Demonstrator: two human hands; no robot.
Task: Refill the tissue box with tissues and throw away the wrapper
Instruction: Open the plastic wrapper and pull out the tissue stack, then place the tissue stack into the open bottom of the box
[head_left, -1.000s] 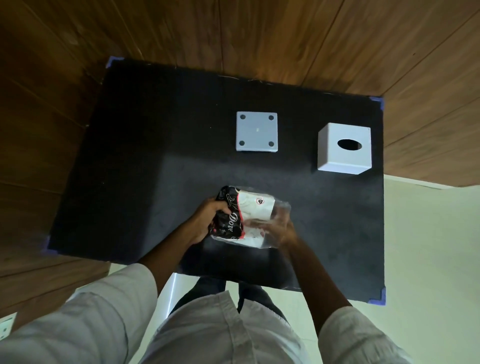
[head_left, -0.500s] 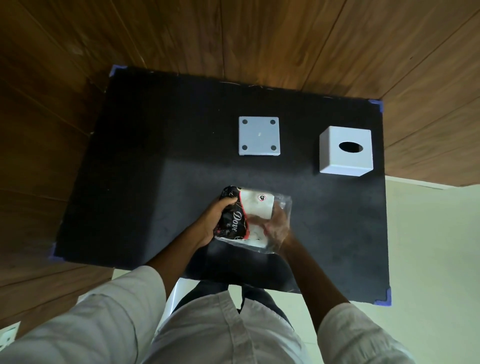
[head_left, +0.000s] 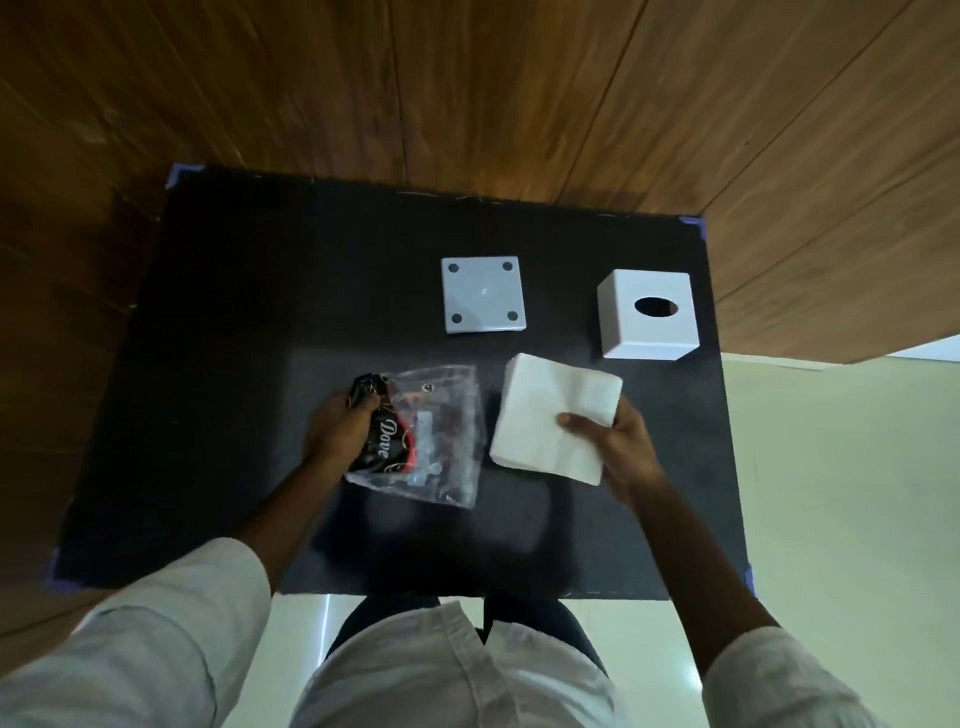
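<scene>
A: Risks first. We've got the tissue stack (head_left: 556, 418) in the right hand (head_left: 621, 449), thumb on top, other fingers underneath, pinching only its right edge. It's loose paper w/ no wrap, so the far side could sag or fan out, and sheets could slide off onto the black mat (head_left: 234, 364).

B: Agreed. And the tissue box (head_left: 647, 322), upper right of frame, sits opening-up, while its base plate (head_left: 483, 293) lies apart, top centre. Our guess: stack goes in from below, so we'd need a free hand to flip the box. Both are busy.

A: Left hand (head_left: 337, 428) is closed on the dark bunched end of the wrapper (head_left: 421, 436), fingers curled tight. The clear part hangs limp; it could snag or drag if we reach across w/ it.

B: Looks empty, tho glare on the plastic makes that hard to confirm.

A: Stack itself: white, squarish, thick, edges tidy, a crease line across the top. Centre-right of frame, just right of the wrapper, below-left of the box; whether it's off the mat or resting on it, can't tell.
</scene>
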